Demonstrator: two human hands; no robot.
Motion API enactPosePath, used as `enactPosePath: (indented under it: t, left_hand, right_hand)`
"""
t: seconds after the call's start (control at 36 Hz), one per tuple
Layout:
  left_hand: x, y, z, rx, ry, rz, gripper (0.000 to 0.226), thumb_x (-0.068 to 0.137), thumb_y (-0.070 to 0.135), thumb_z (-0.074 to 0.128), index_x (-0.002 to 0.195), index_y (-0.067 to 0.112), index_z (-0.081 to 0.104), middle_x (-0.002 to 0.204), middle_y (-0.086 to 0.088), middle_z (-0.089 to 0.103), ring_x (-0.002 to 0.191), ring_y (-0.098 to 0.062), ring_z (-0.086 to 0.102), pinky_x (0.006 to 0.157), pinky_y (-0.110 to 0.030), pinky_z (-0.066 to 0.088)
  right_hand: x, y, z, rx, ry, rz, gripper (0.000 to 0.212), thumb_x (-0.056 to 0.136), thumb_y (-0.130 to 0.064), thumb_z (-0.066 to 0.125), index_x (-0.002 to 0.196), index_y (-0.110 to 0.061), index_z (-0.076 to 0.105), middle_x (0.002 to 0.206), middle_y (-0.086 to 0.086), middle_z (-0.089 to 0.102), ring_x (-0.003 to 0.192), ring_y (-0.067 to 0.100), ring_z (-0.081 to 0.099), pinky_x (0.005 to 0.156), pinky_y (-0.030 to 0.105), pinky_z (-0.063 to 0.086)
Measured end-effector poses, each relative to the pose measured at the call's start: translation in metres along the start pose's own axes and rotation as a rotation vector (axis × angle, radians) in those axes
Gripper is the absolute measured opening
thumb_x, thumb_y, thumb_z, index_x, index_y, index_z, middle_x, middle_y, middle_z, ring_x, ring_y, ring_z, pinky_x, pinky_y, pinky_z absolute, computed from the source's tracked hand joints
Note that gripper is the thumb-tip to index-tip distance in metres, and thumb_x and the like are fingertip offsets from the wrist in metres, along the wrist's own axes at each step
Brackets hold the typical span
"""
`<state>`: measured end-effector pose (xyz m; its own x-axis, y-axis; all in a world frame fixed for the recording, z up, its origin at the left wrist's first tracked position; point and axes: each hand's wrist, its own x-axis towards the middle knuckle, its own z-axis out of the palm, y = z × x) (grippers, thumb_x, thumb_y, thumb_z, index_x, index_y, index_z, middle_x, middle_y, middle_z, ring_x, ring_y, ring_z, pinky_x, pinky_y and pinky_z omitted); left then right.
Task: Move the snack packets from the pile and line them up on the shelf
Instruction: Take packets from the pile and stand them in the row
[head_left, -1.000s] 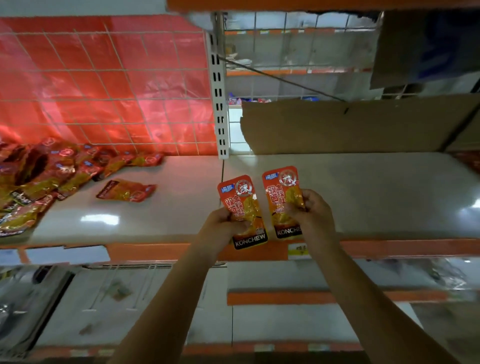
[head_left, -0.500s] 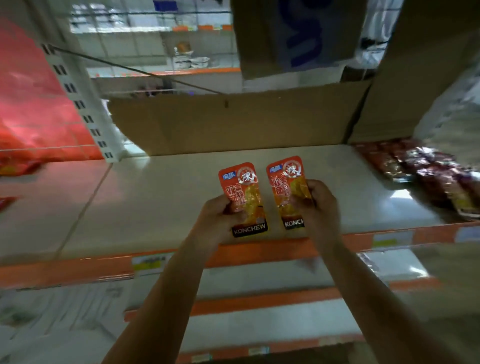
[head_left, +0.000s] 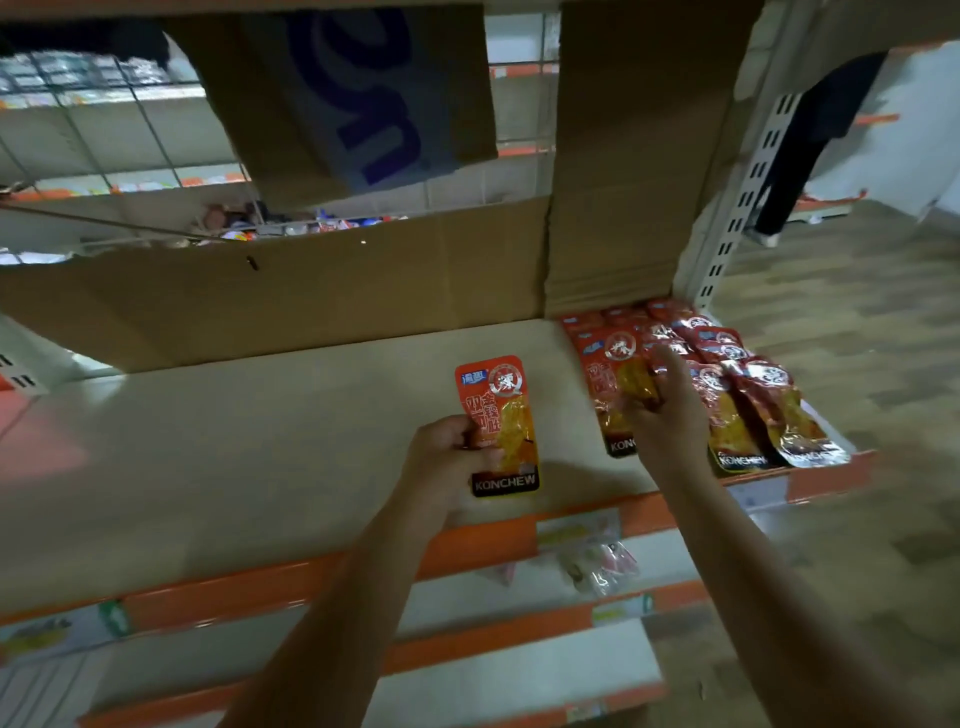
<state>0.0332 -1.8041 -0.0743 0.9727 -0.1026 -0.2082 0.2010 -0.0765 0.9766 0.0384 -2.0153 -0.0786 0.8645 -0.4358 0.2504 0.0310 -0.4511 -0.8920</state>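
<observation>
My left hand grips an orange KONCHEW snack packet upright above the white shelf, near its front edge. My right hand holds a second orange packet against the left end of a row of lined-up packets at the shelf's right end. That hand is blurred, and its fingers cover the packet's right half. The pile of packets is out of view.
Brown cardboard sheets stand along the back of the shelf and up its right side. A slotted white upright bounds the right end. An orange lip runs along the front, with lower shelves beneath it and wood-look floor to the right.
The view has swung right, away from the pile. My right hand has carried its packet right to the lined-up row, while my left hand still holds its packet over the shelf.
</observation>
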Motion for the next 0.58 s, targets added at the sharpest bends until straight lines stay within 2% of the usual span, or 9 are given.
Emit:
enactPosePath:
  t: [0.06, 0.11, 0.17, 0.25, 0.36, 0.47, 0.58]
  left_hand:
    - [0.004, 0.001, 0.01, 0.007, -0.009, 0.002, 0.029, 0.076, -0.01, 0.065, 0.101, 0.002, 0.065, 0.084, -0.002, 0.068, 0.071, -0.009, 0.065, 0.059, -0.013, 0.05]
    - [0.007, 0.002, 0.017, -0.003, -0.024, 0.0, 0.027, 0.077, -0.012, 0.064, 0.098, 0.004, 0.064, 0.081, -0.001, 0.067, 0.065, -0.005, 0.066, 0.057, -0.012, 0.05]
    - [0.01, 0.004, 0.024, -0.008, -0.038, -0.011, 0.028, 0.077, -0.012, 0.063, 0.1, 0.004, 0.064, 0.083, -0.001, 0.067, 0.067, -0.006, 0.065, 0.058, -0.012, 0.051]
    - [0.014, 0.004, 0.031, 0.004, -0.04, -0.012, 0.029, 0.078, -0.009, 0.064, 0.104, 0.004, 0.064, 0.086, -0.001, 0.068, 0.073, -0.008, 0.065, 0.057, -0.011, 0.05]
    - [0.017, 0.004, 0.034, -0.015, -0.042, -0.016, 0.027, 0.078, -0.01, 0.064, 0.099, 0.006, 0.064, 0.084, 0.0, 0.068, 0.072, -0.008, 0.065, 0.056, -0.01, 0.05]
    - [0.019, 0.001, 0.032, -0.016, -0.035, -0.026, 0.026, 0.078, -0.01, 0.064, 0.099, 0.007, 0.065, 0.088, -0.001, 0.069, 0.08, -0.015, 0.067, 0.069, -0.02, 0.052]
    - [0.02, 0.0, 0.032, -0.013, -0.036, -0.032, 0.029, 0.079, -0.008, 0.064, 0.103, 0.007, 0.064, 0.088, 0.001, 0.069, 0.079, -0.012, 0.067, 0.066, -0.018, 0.05]
  right_hand:
    - [0.011, 0.0, -0.007, -0.103, -0.014, -0.023, 0.064, 0.086, 0.002, 0.058, 0.14, -0.025, 0.039, 0.104, 0.001, 0.059, 0.084, 0.016, 0.055, 0.06, 0.01, 0.04]
    - [0.024, 0.003, -0.01, -0.187, -0.036, -0.031, 0.063, 0.086, 0.001, 0.057, 0.141, -0.026, 0.041, 0.114, 0.006, 0.061, 0.091, 0.021, 0.057, 0.072, 0.024, 0.044]
    - [0.034, 0.007, -0.009, -0.288, -0.066, -0.052, 0.06, 0.084, 0.001, 0.056, 0.138, -0.021, 0.046, 0.116, 0.01, 0.063, 0.101, 0.028, 0.059, 0.079, 0.032, 0.046]
    - [0.042, 0.013, -0.006, -0.451, -0.117, -0.048, 0.05, 0.084, -0.003, 0.053, 0.132, -0.015, 0.051, 0.117, 0.016, 0.06, 0.112, 0.035, 0.049, 0.09, 0.039, 0.042]
    - [0.041, 0.012, -0.004, -0.661, -0.162, -0.057, 0.041, 0.089, -0.009, 0.05, 0.13, -0.013, 0.052, 0.124, 0.016, 0.05, 0.116, 0.034, 0.034, 0.094, 0.038, 0.031]
    - [0.035, 0.01, -0.002, -0.788, -0.093, -0.147, 0.031, 0.086, -0.015, 0.053, 0.115, -0.009, 0.063, 0.116, 0.019, 0.049, 0.111, 0.036, 0.035, 0.092, 0.041, 0.03]
    - [0.032, 0.013, 0.001, -0.909, -0.053, -0.136, 0.029, 0.088, -0.025, 0.052, 0.11, -0.012, 0.066, 0.114, 0.017, 0.049, 0.11, 0.035, 0.036, 0.093, 0.039, 0.028]
